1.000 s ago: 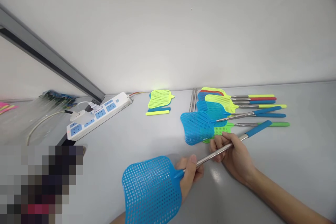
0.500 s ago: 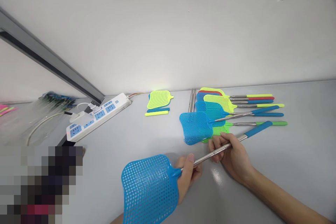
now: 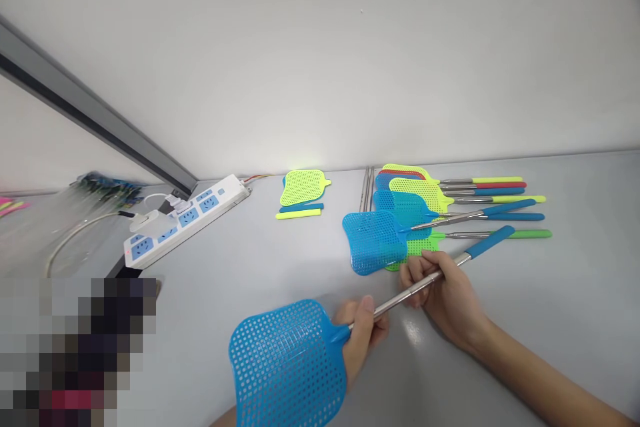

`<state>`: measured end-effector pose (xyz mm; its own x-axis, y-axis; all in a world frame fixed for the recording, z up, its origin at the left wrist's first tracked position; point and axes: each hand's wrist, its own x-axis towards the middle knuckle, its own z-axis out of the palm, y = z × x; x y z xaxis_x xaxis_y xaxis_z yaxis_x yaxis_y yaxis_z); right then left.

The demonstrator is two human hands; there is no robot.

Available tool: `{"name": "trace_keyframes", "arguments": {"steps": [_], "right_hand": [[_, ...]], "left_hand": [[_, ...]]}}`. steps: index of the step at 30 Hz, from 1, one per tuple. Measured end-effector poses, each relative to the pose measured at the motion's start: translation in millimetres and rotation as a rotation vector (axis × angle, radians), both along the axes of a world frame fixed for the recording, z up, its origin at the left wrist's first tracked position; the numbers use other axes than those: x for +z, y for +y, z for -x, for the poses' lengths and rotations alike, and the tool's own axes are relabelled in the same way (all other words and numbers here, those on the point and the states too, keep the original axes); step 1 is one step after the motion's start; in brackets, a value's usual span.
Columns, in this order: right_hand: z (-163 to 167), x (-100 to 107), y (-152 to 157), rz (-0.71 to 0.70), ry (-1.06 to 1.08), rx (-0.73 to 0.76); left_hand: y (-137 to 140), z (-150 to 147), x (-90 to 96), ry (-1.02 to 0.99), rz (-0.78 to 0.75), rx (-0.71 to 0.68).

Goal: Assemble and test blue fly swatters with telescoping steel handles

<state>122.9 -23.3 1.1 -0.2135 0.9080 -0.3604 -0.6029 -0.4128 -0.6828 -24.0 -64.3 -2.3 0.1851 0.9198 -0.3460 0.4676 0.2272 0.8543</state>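
Both hands grip one blue fly swatter (image 3: 287,363) with a perforated head, a metal rod and a blue handle. My left hand (image 3: 361,337) is closed around the rod just beside the head. Farther up, my right hand (image 3: 443,287) closes on the rod below the blue handle (image 3: 493,242). The swatter slants from lower left to upper right, head nearest me. Just beyond my right hand lies another blue swatter (image 3: 375,240), on a pile of several swatters in yellow, red, blue and green (image 3: 533,234). The left palm is partly hidden by the swatter head.
Loose yellow and blue swatter heads (image 3: 303,187) lie at the back, with a yellow tube (image 3: 299,214) and a blue tube in front. Thin metal rods (image 3: 366,190) rest beside the pile. A white power strip (image 3: 187,219) with plugs and a plastic bag (image 3: 75,220) are at left.
The held swatter has tilted slightly, its handle end shifting a little up and left. Both hands keep their grip on the rod. The view has shifted slightly.
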Motion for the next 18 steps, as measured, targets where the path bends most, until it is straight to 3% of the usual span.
{"name": "trace_keyframes", "arguments": {"steps": [10, 18], "right_hand": [[-3, -1, 1, 0.069, -0.002, 0.011], [-6, -5, -1, 0.000, -0.013, 0.150]], "left_hand": [[7, 6, 7.5, -0.019, -0.053, -0.267], [-4, 5, 15.1, 0.091, 0.028, -0.060]]}}
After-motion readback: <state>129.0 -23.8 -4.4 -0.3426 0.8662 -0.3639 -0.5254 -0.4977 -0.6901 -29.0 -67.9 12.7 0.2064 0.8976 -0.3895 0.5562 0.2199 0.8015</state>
